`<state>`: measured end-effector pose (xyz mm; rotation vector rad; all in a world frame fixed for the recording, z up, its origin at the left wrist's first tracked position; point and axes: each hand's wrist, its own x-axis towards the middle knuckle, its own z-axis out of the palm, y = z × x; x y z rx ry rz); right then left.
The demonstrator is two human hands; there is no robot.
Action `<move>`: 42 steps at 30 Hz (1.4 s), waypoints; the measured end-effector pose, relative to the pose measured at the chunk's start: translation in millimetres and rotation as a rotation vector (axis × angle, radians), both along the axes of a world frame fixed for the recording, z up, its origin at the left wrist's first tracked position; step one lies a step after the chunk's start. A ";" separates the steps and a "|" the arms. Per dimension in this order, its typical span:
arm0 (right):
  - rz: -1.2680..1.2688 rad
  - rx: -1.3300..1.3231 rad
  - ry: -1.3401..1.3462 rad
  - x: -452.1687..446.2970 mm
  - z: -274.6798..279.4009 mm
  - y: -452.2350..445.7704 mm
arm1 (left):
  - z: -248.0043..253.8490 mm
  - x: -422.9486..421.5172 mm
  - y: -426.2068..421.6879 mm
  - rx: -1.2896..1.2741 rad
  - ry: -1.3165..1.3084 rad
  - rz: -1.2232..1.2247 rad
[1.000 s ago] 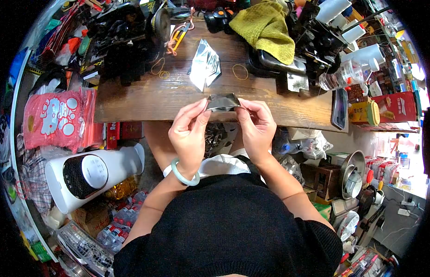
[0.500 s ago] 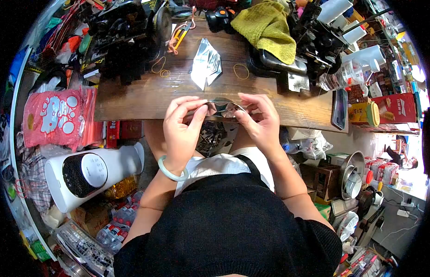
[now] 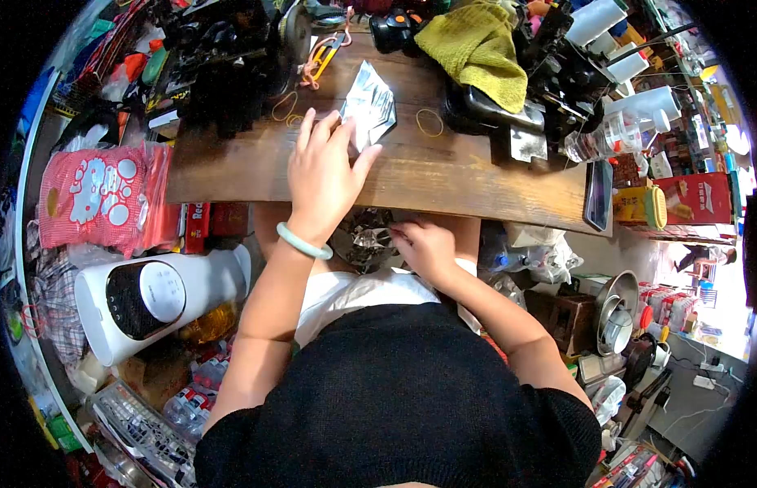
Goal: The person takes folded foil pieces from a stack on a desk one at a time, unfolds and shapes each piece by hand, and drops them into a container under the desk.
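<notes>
Partly beneath the left hand (image 3: 323, 169), loosely open, silvery sheets (image 3: 372, 102), right hand (image 3: 428, 250) curled, hold unclear

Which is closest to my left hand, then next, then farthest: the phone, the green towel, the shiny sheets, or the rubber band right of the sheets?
From your left hand:
1. Shiny sheets, right at the fingertips
2. Rubber band, just right of the sheets
3. Green towel, farther back, right
4. Phone, table's right end
</notes>
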<state>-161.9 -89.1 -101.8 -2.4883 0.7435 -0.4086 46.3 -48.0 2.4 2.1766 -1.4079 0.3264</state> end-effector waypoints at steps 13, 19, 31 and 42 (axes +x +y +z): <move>0.402 0.249 0.117 23.5 -26.8 9.7 | 6.4 8.6 -4.1 -0.105 0.318 0.077; -0.068 0.858 -0.683 31.8 100.0 1.9 | 18.3 -30.8 11.3 -0.527 1.039 -0.237; 0.047 0.661 -0.692 40.8 114.5 -21.2 | 15.3 -43.9 31.2 -0.379 1.435 -0.374; 0.024 0.993 -0.621 30.3 112.7 -28.2 | 18.4 -37.6 34.9 -0.279 1.527 -0.356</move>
